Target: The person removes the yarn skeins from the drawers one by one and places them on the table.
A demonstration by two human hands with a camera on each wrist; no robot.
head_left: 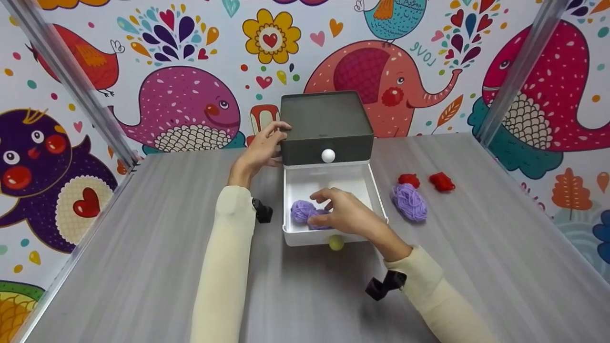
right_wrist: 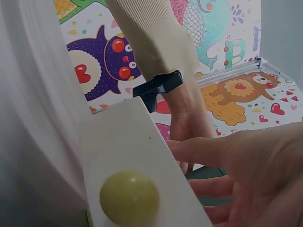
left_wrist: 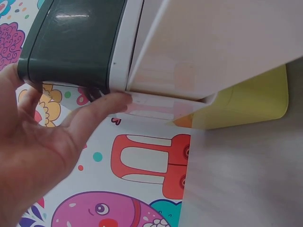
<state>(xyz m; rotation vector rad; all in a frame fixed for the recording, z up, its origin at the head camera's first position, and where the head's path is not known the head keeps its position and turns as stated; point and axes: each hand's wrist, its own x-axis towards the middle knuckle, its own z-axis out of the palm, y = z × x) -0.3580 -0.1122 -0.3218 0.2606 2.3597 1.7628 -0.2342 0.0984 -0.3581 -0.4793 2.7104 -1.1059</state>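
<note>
A small drawer cabinet [head_left: 326, 116] with a dark top stands at the back middle, its white drawer [head_left: 333, 178] pulled out. Inside the drawer's front left lie a purple yarn ball [head_left: 301, 211] and a second purple one, partly hidden by my right hand [head_left: 350, 212]. That hand hovers over the drawer, thumb and fingers apart beside the yarn. In the right wrist view, the drawer's yellow-green knob [right_wrist: 129, 198] shows close up. My left hand [head_left: 262, 147] rests against the cabinet's left side. Its thumb [left_wrist: 102, 111] touches the white frame in the left wrist view.
Right of the drawer on the grey table [head_left: 476, 267] lie another purple yarn ball [head_left: 410, 202] and two red bundles, one behind it [head_left: 409, 180] and one farther right [head_left: 442, 182]. A white knob [head_left: 328, 155] sticks out above the drawer. Patterned walls enclose the table.
</note>
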